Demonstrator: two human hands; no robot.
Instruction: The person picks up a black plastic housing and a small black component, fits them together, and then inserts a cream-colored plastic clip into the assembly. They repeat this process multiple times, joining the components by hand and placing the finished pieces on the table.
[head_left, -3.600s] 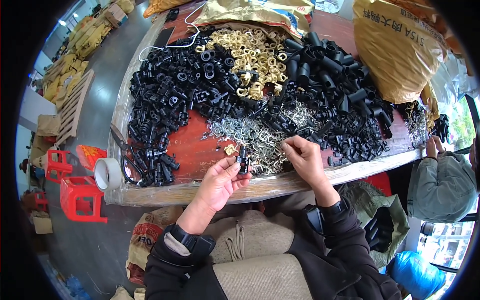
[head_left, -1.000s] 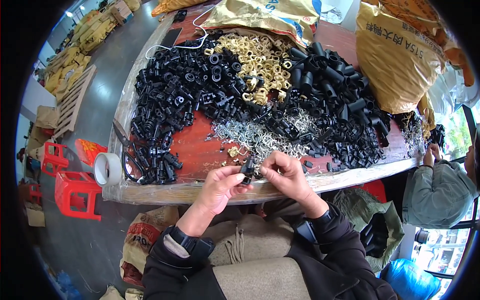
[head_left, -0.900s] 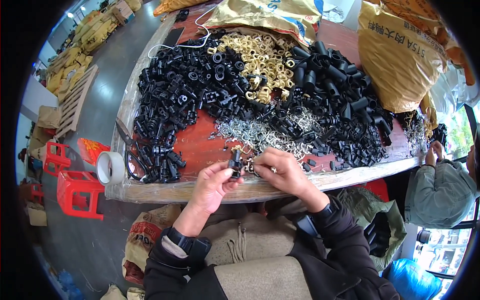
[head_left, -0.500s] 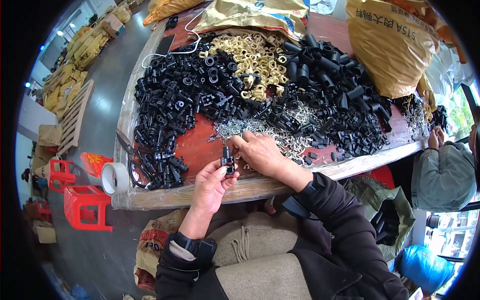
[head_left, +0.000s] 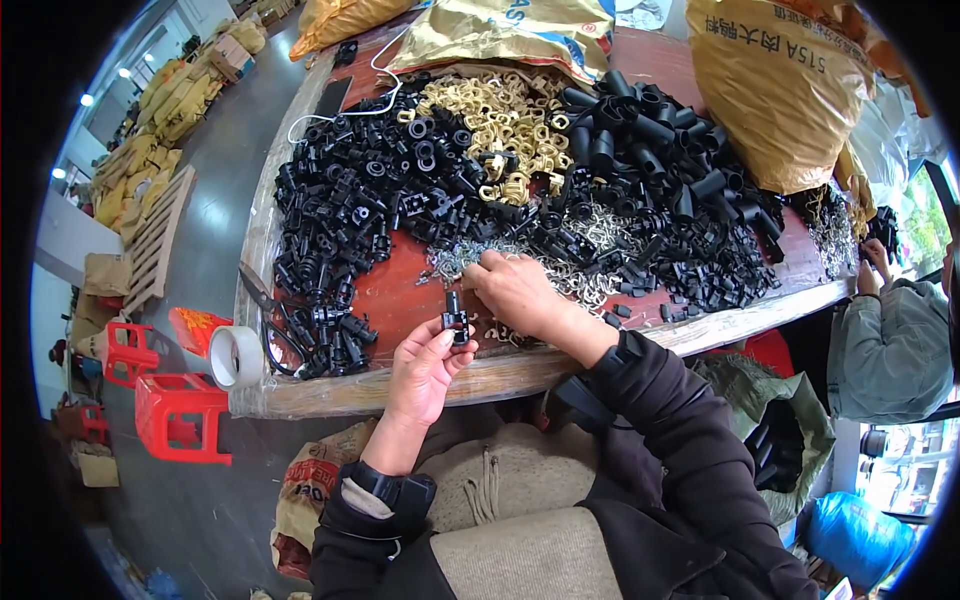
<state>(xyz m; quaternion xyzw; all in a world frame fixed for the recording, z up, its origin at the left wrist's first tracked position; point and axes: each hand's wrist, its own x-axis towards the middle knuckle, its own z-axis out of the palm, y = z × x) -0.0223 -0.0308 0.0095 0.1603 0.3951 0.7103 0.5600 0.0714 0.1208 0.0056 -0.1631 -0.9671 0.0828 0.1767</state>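
Observation:
My left hand [head_left: 422, 378] is closed on a small black plastic fitting [head_left: 455, 320], held upright between thumb and fingers above the near table edge. Close to its upper right, my right hand [head_left: 515, 293] reaches over the near border of a pile of small silver metal pieces [head_left: 592, 283]. Its fingertips are drawn together and point down; whatever they grip is hidden. Black plastic fittings [head_left: 345, 190] lie heaped to the left of both hands. Farther back is a heap of gold-coloured rings [head_left: 515, 125], with black tubes [head_left: 650, 130] to its right.
A tape roll [head_left: 222, 358] and a dark scissors-like tool [head_left: 256, 290] are at the left corner of the red table [head_left: 400, 275]. A yellow sack [head_left: 775, 100] stands back right. A co-worker's sleeve [head_left: 885, 350] shows at right. Red stools [head_left: 180, 395] are at left.
My right hand has shifted slightly, its fingertips now more bunched by the silver pieces. The left hand keeps the black fitting in nearly the same place. The view has moved a little.

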